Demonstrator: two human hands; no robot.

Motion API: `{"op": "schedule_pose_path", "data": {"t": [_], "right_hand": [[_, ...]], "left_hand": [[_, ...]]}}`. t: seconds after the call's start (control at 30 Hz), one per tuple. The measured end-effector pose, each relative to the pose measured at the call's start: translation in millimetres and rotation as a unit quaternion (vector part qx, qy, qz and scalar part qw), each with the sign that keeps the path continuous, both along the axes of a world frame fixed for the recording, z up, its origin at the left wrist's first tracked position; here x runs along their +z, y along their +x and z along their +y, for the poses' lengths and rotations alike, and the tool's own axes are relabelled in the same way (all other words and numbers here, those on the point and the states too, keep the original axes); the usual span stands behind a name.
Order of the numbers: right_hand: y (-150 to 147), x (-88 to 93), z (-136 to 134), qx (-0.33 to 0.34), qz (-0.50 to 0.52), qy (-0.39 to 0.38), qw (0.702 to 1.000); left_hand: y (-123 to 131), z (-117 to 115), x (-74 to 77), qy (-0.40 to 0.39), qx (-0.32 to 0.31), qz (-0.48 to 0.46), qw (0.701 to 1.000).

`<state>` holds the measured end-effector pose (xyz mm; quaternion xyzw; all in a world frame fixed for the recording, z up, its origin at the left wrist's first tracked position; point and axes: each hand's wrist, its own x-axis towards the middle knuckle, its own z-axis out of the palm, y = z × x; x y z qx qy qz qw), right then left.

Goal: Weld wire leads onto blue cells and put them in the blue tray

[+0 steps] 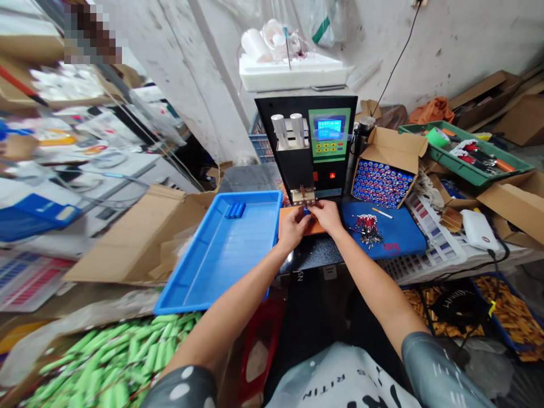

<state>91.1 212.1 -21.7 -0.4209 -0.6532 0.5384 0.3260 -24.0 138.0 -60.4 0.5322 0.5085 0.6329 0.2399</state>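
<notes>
My left hand [292, 228] and my right hand [326, 216] meet at the front of a black spot welder [293, 167], just below its electrodes [302, 192]. Between my fingertips a small piece of a blue battery cell [306, 210] shows; my fingers cover most of it. The left fingers are closed around the cell. My right thumb and forefinger pinch close beside it, at the electrode tips, and what they hold is too small to make out. Under both hands lies an orange board [317, 227].
A blue tray [221, 249] with several blue cells [235, 210] stands left. Right are a blue cloth [399, 229] bearing red-and-black leads [369, 229], a carton [397, 148] of upright cells, and a green bin [476, 173]. Green battery packs [110, 362] lie lower left.
</notes>
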Motion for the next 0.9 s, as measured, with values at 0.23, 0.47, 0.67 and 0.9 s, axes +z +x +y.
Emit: {"op": "schedule_pose_path", "data": {"t": [0.23,0.47,0.67,0.9], "right_hand": [[0.9,5.7,-2.8,-0.002,-0.001,0.0,1.0],[-0.7,2.1,-1.6,0.0,0.014,-0.003,1.0],[-1.2,1.1,-1.4,-0.003,0.006,-0.002,1.0],[0.5,2.3,-1.5,-0.001,0.009,0.008,1.0]], "left_hand": [[-1.0,0.7,-1.5,-0.005,0.004,0.012,1.0],[-1.1,0.1,0.6,-0.002,0.01,0.024,1.0],[-0.3,0.8,0.2,-0.005,0.01,0.017,1.0],[0.3,1.4,0.0,-0.008,0.011,0.016,1.0]]}}
